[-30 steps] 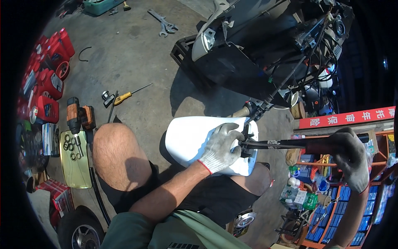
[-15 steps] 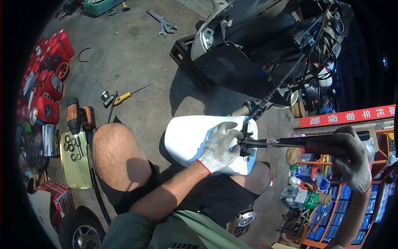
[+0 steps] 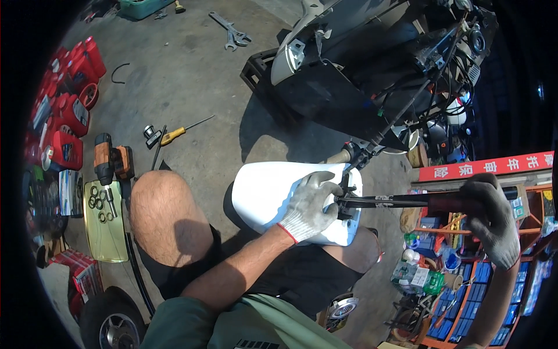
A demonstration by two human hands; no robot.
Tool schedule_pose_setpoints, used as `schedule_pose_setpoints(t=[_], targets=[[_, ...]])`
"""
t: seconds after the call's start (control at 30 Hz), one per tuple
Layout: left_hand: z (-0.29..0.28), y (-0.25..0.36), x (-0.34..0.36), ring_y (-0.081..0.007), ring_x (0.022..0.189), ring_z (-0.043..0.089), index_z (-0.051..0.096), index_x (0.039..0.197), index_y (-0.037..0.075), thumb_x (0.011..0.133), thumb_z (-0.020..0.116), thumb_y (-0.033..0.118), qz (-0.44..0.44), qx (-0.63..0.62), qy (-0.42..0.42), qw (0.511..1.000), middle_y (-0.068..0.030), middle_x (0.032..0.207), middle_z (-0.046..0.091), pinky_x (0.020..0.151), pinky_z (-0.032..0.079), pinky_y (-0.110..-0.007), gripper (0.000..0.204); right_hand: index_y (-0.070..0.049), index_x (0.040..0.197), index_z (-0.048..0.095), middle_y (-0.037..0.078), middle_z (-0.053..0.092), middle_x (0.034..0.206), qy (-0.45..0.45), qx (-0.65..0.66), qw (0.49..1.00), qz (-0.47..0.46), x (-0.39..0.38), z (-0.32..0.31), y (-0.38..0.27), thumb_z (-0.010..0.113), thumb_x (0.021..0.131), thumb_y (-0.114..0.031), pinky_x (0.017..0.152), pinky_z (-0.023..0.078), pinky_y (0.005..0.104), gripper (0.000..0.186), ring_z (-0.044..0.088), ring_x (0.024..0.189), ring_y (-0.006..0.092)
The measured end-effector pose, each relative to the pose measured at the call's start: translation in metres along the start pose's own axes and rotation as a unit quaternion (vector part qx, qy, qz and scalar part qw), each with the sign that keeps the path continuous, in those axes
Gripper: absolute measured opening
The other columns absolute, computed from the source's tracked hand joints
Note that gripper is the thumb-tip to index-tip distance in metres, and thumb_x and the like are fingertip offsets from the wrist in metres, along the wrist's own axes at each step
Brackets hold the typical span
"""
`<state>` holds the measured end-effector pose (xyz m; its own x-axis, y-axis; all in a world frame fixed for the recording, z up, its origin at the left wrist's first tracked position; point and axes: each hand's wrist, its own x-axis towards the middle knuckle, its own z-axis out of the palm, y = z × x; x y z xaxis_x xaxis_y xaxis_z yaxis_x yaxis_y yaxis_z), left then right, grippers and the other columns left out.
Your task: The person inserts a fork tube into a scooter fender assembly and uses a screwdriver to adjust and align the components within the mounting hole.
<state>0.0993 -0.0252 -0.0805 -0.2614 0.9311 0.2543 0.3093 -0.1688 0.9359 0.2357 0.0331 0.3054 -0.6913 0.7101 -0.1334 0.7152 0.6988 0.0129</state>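
A smooth white plastic panel (image 3: pixel 264 186) lies across my thighs, with a black fitting (image 3: pixel 349 192) at its right end. My left hand (image 3: pixel 311 203), in a grey-coated glove, rests on the panel with its fingers curled closed round the black fitting. From there a long, black, narrow-armed tool (image 3: pixel 401 200) reaches out to the right; its exact kind is unclear. The gloved right hand (image 3: pixel 488 218) is wrapped round the tool's dark handle near the far end. The tool's tip is partly hidden by my left fingers.
Ahead stands a partly stripped scooter body (image 3: pixel 331 87) with loose cables. On the floor lie wrenches (image 3: pixel 231 32), a yellow-handled screwdriver (image 3: pixel 174 135) and an orange drill (image 3: pixel 104 160) by a tray of rings (image 3: pixel 107 244). Red jugs (image 3: pixel 70 148) line the left; shelves (image 3: pixel 465 296) stand right.
The right hand has dipped very slightly with the tool's handle end. My left hand keeps its place on the panel. The whole view has shifted a little.
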Motion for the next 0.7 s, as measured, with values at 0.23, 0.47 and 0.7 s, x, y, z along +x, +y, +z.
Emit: schedule_pose_setpoints(t=[0.23,0.47,0.7], targets=[[0.001,0.001,0.001,-0.0378,0.136,0.056,0.073,0.119,0.013,0.083,0.078,0.016,0.001,-0.006,0.002,1.0,-0.0169,0.142,0.059,0.118,0.043,-0.053,0.037,0.004,0.119,0.067,0.012,0.067,0.106,-0.012,0.047,0.998,0.035,0.003,0.0,-0.008,0.062,0.106,-0.034,0.083,0.059,0.0337,0.041,0.069,0.091,0.0209],[0.004,-0.004,-0.001,-0.0391,0.135,0.056,0.073,0.118,0.012,0.082,0.078,0.015,0.024,-0.01,0.016,1.0,-0.0176,0.142,0.059,0.117,0.044,-0.055,0.036,0.003,0.12,0.068,0.012,0.064,0.106,-0.034,0.055,0.994,0.091,0.002,-0.006,-0.006,0.066,0.103,-0.042,0.082,0.057,0.0348,0.048,0.068,0.094,0.02],[0.003,0.003,0.0,-0.04,0.131,0.058,0.07,0.115,0.01,0.082,0.076,0.008,0.04,-0.016,0.044,0.998,-0.0191,0.138,0.06,0.111,0.049,-0.054,0.034,0.004,0.116,0.07,0.017,0.073,0.098,-0.026,0.017,0.982,0.184,0.006,-0.008,-0.004,0.059,0.106,-0.041,0.082,0.057,0.0364,0.047,0.07,0.087,0.0236]])
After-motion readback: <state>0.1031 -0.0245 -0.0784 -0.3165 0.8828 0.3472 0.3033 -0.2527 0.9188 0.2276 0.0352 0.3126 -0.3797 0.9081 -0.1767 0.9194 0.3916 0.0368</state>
